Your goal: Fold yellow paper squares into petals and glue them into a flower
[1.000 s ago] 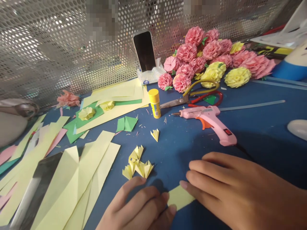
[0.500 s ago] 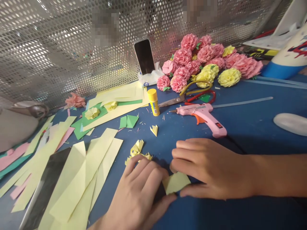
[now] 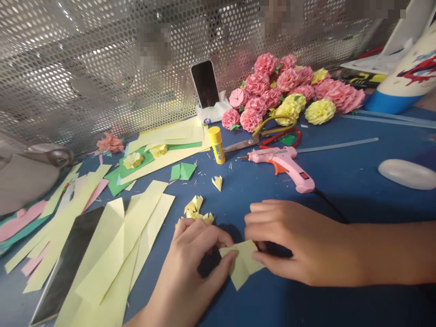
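Note:
A small piece of pale yellow paper [image 3: 242,263] with a crease down it is held between both hands, low over the blue table. My left hand [image 3: 195,268] pinches its left edge between thumb and forefinger. At its right corner, my right hand [image 3: 286,240] pinches it with thumb and fingertips. Just beyond the left fingers sits a small heap of folded yellow paper pieces [image 3: 195,206], partly hidden by that hand. One more folded piece [image 3: 218,183] lies alone a little farther off.
A pink glue gun [image 3: 288,165], scissors [image 3: 243,144] and a yellow glue stick [image 3: 217,145] lie or stand beyond the hands. Pale yellow strips [image 3: 143,236] spread at left. Pink and yellow paper flowers [image 3: 257,84], a phone [image 3: 205,84] and a perforated metal panel [image 3: 102,77] are behind.
The paper has been turned and opened out, so its crease and more of its surface show. The left thumb has moved up onto its edge. The view has shifted slightly.

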Demonstrator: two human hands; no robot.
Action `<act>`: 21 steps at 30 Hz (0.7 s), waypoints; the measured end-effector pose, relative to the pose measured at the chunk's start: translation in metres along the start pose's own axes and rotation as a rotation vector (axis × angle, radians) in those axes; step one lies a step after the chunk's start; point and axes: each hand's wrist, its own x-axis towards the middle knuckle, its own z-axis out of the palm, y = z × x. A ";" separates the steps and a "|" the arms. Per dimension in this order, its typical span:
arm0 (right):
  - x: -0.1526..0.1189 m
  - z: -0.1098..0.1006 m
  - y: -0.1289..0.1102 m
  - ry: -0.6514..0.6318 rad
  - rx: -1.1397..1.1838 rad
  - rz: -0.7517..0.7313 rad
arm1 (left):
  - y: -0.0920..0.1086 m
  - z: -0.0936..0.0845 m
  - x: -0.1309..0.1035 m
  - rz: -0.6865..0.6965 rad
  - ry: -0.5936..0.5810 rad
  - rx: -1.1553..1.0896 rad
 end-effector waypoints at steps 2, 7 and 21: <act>0.001 0.001 0.005 0.068 -0.097 -0.042 | -0.003 0.005 -0.001 0.032 0.016 0.024; 0.000 0.000 0.014 0.069 -0.219 -0.265 | -0.008 0.006 -0.004 0.217 -0.001 0.142; -0.008 -0.004 0.016 0.127 -0.395 -0.654 | -0.022 0.020 -0.031 0.523 0.213 0.354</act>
